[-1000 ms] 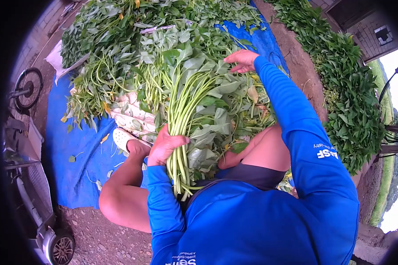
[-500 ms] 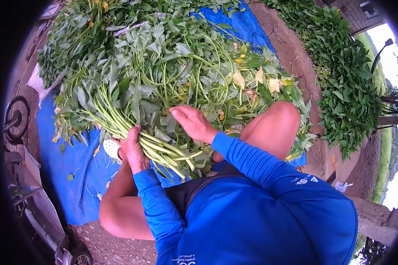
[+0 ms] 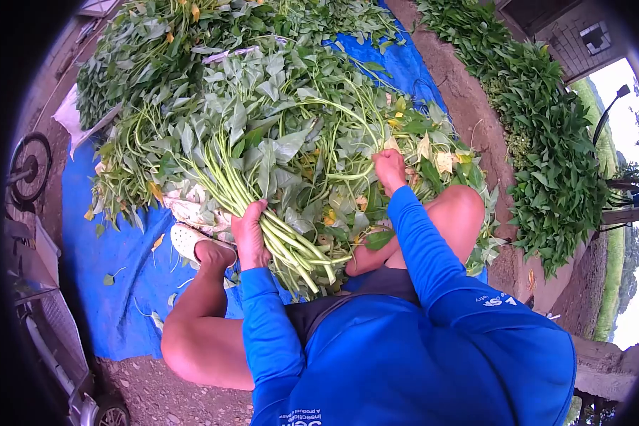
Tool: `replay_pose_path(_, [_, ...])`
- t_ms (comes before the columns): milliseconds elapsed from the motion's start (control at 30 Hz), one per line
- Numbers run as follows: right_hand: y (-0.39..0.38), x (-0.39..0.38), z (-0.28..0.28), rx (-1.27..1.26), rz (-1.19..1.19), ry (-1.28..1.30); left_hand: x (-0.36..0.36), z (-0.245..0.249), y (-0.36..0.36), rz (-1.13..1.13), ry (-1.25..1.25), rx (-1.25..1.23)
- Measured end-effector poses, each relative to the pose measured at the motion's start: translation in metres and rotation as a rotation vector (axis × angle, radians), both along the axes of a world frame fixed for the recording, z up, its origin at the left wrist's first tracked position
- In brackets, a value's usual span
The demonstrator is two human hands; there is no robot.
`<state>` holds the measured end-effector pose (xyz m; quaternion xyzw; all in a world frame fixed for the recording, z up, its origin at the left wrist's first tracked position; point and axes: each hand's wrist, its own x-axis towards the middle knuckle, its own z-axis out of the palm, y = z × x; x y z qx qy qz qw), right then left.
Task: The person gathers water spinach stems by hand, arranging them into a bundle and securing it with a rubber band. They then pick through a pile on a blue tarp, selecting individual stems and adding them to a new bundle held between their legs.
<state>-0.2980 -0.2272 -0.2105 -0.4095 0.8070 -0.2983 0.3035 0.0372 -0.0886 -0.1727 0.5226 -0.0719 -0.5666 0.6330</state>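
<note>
My left hand [image 3: 248, 233] is wrapped round a thick bunch of water spinach [image 3: 225, 181], cut stem ends toward my lap and leaves pointing away. Out to the right, my right hand [image 3: 390, 170] is closed on a long curved water spinach stem [image 3: 358, 117] at the near side of the loose heap. The heap [image 3: 277, 78] of tangled stems and leaves spreads in front of my legs, with some yellowed leaves [image 3: 444, 162] on its right side.
A blue tarp [image 3: 113, 284] lies under the heap. More greens [image 3: 554, 156] are piled along the right. A wheel [image 3: 30, 170] and metal cart parts [image 3: 64, 348] stand at the left edge. My foot wears a white clog [image 3: 184, 241].
My right hand has moved outward to the right and closed on a stem in the heap. The left hand still holds the bunch; the view has shifted slightly.
</note>
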Motion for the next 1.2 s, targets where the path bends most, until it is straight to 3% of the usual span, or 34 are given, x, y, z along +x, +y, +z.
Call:
replay_pose_path(100, [0.003, 0.002, 0.060, 0.031, 0.112, -0.991, -0.003, -0.008, 0.001, -0.037, 0.001, -0.011])
replay_pose_path(267, [0.002, 0.002, 0.138, -0.090, 0.332, -1.311, -0.005, -0.025, 0.003, -0.064, 0.016, 0.000])
replay_pose_path(400, [-0.013, -0.001, 0.175, -0.187, 0.521, -1.371, -0.006, -0.035, 0.007, -0.078, 0.016, -0.004])
replay_pose_path(567, [-0.004, 0.049, 0.236, -0.547, 0.560, -0.693, -0.010, -0.032, 0.007, -0.079, 0.039, 0.005])
replay_pose_path(667, [0.007, 0.075, 0.253, -0.584, 0.710, -0.374, -0.013, -0.036, 0.006, -0.045, 0.045, -0.009])
replay_pose_path(800, [0.043, 0.109, 0.216, -0.446, 0.825, -0.426, -0.015, -0.035, 0.008, -0.062, 0.138, -0.030])
replay_pose_path(933, [0.107, 0.124, 0.117, 0.106, 0.760, -0.456, -0.023, -0.041, 0.014, -0.106, 0.304, -0.038])
replay_pose_path(967, [0.120, 0.123, 0.092, 0.146, 0.707, -0.449, -0.025, -0.039, 0.015, -0.113, 0.326, -0.028])
replay_pose_path(1200, [0.126, 0.117, 0.074, 0.341, 0.526, -0.402, -0.028, -0.067, 0.019, -0.219, 0.540, 0.082])
